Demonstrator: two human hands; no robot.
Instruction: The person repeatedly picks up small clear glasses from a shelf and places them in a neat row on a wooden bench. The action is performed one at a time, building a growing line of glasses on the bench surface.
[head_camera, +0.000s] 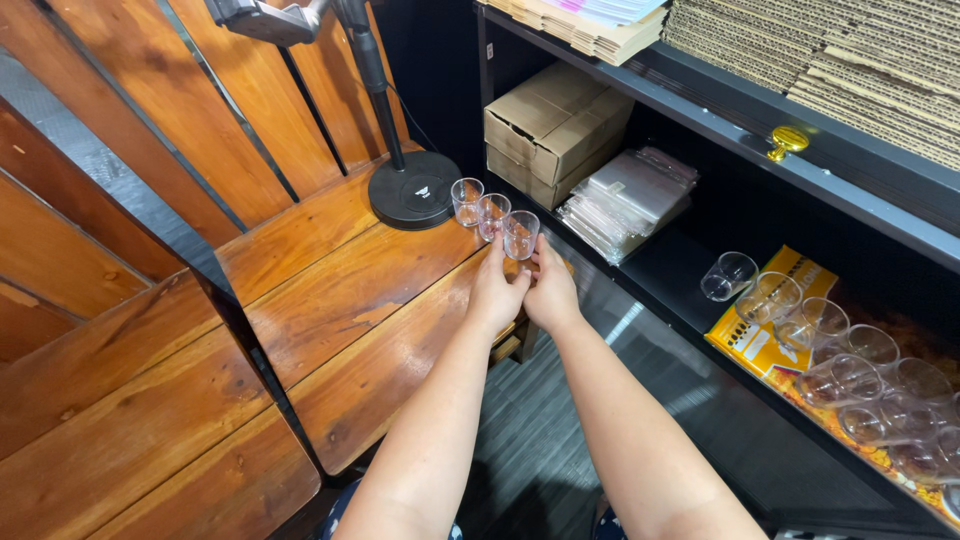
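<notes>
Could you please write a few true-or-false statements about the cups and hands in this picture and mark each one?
1. Three clear cups stand in a row on the wooden table. True.
2. Both the left hand and the right hand are at the nearest cup. True.
3. The lamp base is white and square. False: it is black and round.
4. The shelf cups lie on a yellow sheet. True.
5. The cardboard boxes sit on the wooden table. False: they sit on the black shelf.
</notes>
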